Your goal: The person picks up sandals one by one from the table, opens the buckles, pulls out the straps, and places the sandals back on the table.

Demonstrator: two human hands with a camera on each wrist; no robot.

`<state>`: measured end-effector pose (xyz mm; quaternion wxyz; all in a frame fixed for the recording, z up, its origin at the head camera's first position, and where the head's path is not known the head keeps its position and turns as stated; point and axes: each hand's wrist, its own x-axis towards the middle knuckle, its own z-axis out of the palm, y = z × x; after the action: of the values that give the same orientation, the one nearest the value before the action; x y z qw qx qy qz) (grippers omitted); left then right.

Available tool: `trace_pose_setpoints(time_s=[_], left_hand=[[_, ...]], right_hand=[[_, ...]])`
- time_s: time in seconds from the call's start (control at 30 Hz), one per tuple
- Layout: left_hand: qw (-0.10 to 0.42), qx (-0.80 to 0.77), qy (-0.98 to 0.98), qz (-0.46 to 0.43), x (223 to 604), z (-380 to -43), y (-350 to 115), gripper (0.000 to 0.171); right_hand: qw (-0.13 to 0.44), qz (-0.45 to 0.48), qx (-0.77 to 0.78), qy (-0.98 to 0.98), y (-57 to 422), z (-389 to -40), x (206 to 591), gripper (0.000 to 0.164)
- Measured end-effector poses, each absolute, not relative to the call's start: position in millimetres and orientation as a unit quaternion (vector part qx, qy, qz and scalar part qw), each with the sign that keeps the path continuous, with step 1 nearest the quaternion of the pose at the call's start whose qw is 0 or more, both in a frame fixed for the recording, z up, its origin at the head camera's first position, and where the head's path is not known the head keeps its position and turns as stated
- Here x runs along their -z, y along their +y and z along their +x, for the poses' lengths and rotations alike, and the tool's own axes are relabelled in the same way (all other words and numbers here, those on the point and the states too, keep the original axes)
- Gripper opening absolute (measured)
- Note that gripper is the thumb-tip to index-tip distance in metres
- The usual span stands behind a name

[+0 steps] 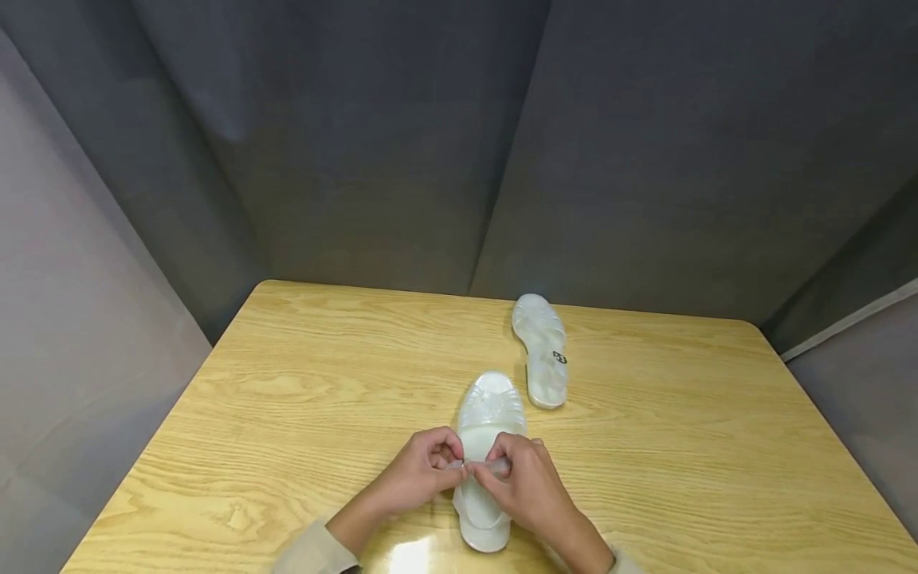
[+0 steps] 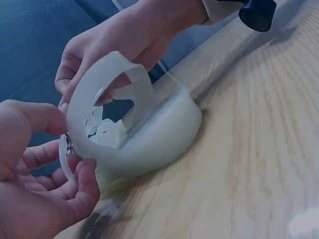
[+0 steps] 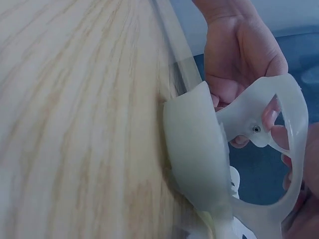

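A translucent whitish jelly sandal [image 1: 492,406] rests on the table with its toe pointing away from me. Its ankle strap [image 2: 82,94] arches over the heel end. My left hand [image 1: 423,470] pinches the strap at a small metal buckle [image 2: 70,147], thumb and fingertips close around it. From the other side, my right hand [image 1: 527,482] pinches the strap's free part, its fingertips meeting the left ones above the insole. A small round metal stud [image 3: 256,129] shows on the strap in the right wrist view. Fingers partly hide the fastening.
A second matching sandal piece [image 1: 541,351], with a black mark on it, lies farther back and slightly right. The wood-grain table [image 1: 323,383] ends at a dark grey curtain [image 1: 373,159]. Pale panels [image 1: 86,303] stand at the sides.
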<state>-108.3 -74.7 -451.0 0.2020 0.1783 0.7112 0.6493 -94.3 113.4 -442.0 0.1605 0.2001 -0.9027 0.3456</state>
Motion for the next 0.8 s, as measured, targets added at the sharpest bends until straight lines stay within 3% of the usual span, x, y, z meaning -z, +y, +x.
trace_pose_setpoints(time_s=[0.33, 0.6, 0.8], left_hand=[[0.193, -0.657, 0.709, 0.168, 451.6, -107.3, -74.6, 0.021], [0.194, -0.654, 0.711, 0.172, 453.7, -108.1, -75.2, 0.02], [0.185, -0.659, 0.71, 0.168, 454.5, -107.4, -74.9, 0.021]], right_hand=[[0.168, 0.152, -0.341, -0.913, 113.3, -93.6, 442.7, 0.041], [0.22, 0.137, -0.319, -0.912, 110.5, -91.2, 444.5, 0.047], [0.21, 0.104, -0.326, -0.916, 109.5, -91.0, 442.6, 0.052]])
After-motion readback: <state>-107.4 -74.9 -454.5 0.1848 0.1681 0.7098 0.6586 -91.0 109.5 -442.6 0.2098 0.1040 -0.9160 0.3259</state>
